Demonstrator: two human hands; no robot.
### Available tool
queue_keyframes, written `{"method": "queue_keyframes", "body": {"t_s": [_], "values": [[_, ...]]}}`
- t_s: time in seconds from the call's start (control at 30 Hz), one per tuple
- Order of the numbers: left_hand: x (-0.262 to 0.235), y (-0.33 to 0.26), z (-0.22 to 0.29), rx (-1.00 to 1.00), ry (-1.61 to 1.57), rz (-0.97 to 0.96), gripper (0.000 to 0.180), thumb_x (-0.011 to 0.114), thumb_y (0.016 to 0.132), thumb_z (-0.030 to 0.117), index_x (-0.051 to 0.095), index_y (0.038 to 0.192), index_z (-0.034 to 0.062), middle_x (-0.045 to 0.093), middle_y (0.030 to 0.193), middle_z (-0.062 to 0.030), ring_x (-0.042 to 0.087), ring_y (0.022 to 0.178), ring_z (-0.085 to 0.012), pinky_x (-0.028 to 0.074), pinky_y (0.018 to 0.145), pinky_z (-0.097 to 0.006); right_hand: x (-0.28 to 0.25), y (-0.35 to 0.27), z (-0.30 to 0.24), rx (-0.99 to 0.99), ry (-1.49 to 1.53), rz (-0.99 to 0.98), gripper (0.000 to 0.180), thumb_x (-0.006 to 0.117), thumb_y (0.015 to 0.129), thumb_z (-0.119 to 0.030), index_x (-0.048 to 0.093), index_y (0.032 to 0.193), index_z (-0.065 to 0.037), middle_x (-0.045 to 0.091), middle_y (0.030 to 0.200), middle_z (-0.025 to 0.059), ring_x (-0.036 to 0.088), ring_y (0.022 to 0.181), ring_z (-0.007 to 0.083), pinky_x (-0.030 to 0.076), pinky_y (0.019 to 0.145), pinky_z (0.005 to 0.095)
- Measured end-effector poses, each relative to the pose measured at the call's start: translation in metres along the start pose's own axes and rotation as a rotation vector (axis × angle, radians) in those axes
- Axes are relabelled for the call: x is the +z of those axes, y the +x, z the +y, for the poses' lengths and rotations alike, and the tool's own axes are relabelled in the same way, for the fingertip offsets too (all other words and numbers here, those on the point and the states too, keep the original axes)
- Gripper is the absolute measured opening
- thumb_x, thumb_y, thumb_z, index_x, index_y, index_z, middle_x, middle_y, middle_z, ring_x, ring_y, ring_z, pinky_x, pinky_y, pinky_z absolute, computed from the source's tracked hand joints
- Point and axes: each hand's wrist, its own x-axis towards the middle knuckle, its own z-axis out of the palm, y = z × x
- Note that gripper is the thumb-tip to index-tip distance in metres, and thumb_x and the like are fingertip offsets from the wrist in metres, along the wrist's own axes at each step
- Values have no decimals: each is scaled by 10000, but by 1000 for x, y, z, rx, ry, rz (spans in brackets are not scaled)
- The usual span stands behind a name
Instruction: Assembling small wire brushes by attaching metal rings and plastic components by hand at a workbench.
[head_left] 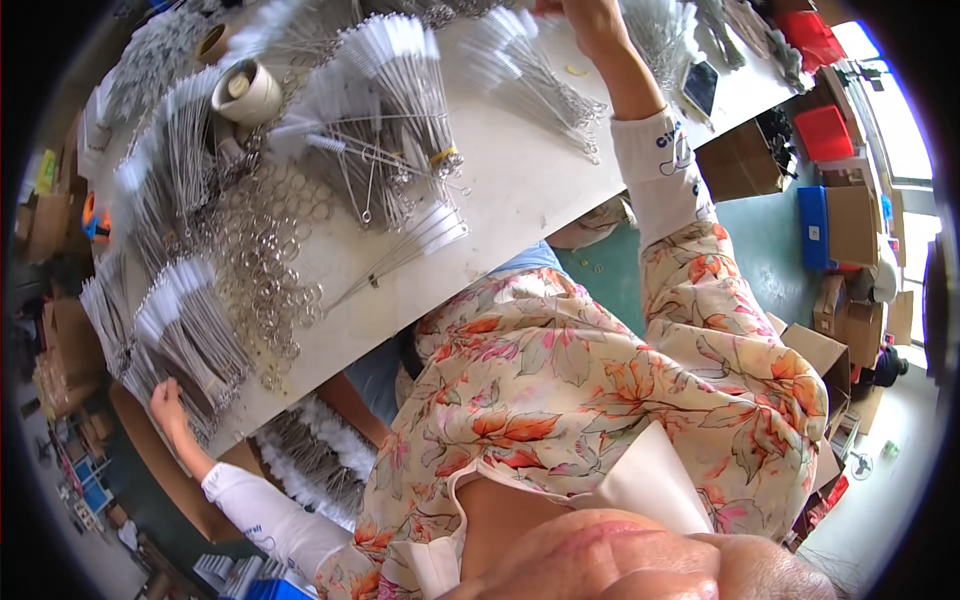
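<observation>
Small wire brushes with white bristles and thin looped metal handles lie in bundles over the table (520,200). At the table's left edge, my left hand (168,405) is beside a brush bundle (185,320), its fingers curled in. What they hold, if anything, is too small to make out. My right hand (592,25) reaches to the far side, between a fanned brush bundle (535,75) and another brush bundle (660,40). The picture's upper edge cuts off its fingertips. A few loose brushes (400,250) lie near the front edge.
A pile of metal rings (270,260) spreads over the left half of the table, near a pale cup-shaped container (247,92). A dark phone-like slab (700,85) lies at the right. Beyond the table stand a cardboard box (745,160) and a blue bin (812,228).
</observation>
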Motion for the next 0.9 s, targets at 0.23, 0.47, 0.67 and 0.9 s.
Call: {"method": "queue_keyframes", "body": {"t_s": [0.23,0.47,0.67,0.9], "values": [[0,-22,28,-128,-85,138,185,580,848,174,608,936,14,630,753,-69,376,408,-73,256,345,-262,-60,23,112,151,-1007,-165,280,687,701,-379,714,882,-166,679,825,81,638,772,250,506,730,364],[-21,-26,41,146,-138,352,242,516,893,137,558,1093,6,621,913,-88,549,699,-114,448,647,-231,-49,18,89,162,-977,-279,184,706,668,-280,712,762,-122,676,757,69,630,670,192,507,658,308],[14,-76,150,165,-395,401,298,476,930,172,543,1176,18,579,828,-30,493,680,-51,409,585,-185,-91,54,62,-215,-764,91,156,593,806,-256,689,862,-146,664,747,57,647,696,183,506,622,310],[47,-121,200,35,-552,191,366,481,938,314,589,1100,3,441,707,53,257,477,21,158,393,-165,-82,55,115,-2,-1362,-229,180,586,762,-320,678,855,-196,666,815,75,640,776,284,495,686,419]]}}
